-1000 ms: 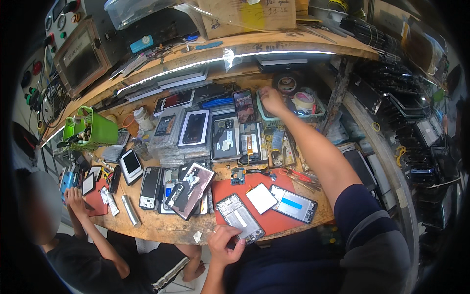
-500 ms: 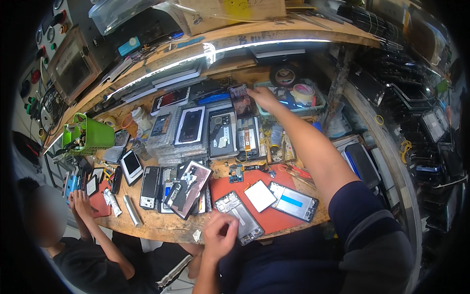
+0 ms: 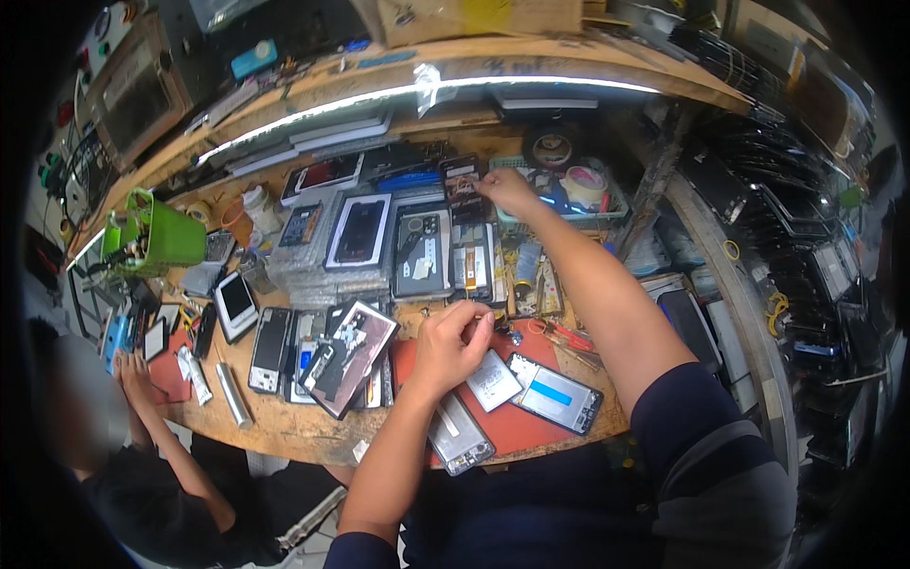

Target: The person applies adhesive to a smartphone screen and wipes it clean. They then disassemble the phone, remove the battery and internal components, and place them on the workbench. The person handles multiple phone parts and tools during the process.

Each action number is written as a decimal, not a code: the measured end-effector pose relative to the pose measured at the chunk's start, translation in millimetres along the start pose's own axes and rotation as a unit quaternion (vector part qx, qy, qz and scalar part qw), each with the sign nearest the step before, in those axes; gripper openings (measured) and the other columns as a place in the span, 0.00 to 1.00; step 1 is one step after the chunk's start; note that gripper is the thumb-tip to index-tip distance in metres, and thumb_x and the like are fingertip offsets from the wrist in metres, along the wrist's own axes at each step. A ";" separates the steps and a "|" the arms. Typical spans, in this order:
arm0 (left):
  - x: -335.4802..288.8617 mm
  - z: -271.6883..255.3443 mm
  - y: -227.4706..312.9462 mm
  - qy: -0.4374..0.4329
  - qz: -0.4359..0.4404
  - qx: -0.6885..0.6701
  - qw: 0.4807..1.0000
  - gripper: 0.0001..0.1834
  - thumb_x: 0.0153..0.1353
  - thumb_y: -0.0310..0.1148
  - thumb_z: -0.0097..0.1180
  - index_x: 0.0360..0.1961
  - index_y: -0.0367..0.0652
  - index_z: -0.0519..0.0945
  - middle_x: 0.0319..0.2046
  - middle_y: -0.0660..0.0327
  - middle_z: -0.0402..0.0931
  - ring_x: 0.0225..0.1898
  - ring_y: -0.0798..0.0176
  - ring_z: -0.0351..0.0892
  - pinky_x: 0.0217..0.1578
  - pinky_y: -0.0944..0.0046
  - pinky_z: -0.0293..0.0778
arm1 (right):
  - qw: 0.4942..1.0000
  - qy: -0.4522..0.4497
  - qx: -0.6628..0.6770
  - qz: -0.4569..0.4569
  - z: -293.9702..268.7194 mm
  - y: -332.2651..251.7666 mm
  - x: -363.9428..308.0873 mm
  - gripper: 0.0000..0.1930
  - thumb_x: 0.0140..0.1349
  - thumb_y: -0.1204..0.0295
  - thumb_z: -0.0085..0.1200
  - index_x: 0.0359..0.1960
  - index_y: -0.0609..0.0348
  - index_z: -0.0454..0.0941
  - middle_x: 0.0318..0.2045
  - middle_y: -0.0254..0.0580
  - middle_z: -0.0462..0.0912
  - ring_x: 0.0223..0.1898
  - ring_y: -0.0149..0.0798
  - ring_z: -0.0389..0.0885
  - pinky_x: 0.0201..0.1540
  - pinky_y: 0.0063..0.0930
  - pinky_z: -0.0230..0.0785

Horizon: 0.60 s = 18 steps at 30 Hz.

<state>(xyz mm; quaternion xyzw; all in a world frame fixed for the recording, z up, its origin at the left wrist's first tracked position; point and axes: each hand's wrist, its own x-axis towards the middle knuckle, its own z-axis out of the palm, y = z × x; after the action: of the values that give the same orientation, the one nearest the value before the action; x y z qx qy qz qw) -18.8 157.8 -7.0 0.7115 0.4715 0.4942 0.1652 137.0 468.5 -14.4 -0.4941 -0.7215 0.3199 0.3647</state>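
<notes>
Left hand [image 3: 452, 345]: curled over the red mat [image 3: 517, 436], mid-frame; I can't tell if it grips anything.
Right hand [image 3: 510, 193]: fingertips at the phone [image 3: 461, 188]'s right edge; whether they pinch it, I can't tell.
Phone: upper centre, left of the basket [image 3: 592, 217].

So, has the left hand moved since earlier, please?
Yes: the left hand has gone forward, from the near edge toward the far edge of the red mat.
</notes>
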 end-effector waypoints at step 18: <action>-1.3 4.9 -12.7 0.112 0.029 0.000 0.993 0.20 0.58 0.12 0.50 0.48 0.36 0.85 0.49 0.53 0.89 0.34 0.59 0.89 0.33 0.60 0.80 | 0.999 0.016 0.037 -0.017 -1.3 -1.7 -3.7 0.15 0.56 0.70 0.73 0.41 0.66 0.86 0.31 0.40 0.85 0.33 0.35 0.81 0.41 0.31 0.74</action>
<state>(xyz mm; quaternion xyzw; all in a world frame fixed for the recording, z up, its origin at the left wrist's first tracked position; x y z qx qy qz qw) -21.1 164.2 -18.8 0.6654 0.4661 0.5750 0.0969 138.2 464.6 -13.1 -0.4731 -0.7112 0.3321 0.4000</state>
